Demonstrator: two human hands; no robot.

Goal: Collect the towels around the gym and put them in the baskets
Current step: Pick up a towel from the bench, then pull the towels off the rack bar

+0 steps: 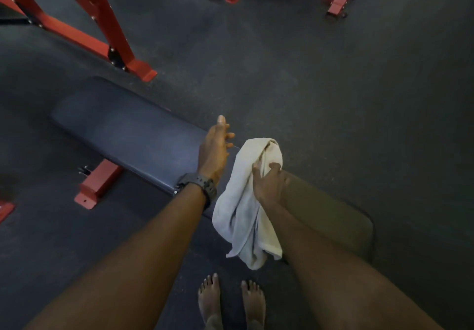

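Gripping a white towel in our right hand at frame centre, our left hand spread over the bench.

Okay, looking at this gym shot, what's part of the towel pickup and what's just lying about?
Part of the job:
white towel, gripped by the right hand
left hand, open, holding nothing

Just there:
padded bench
red rack frames
wristwatch
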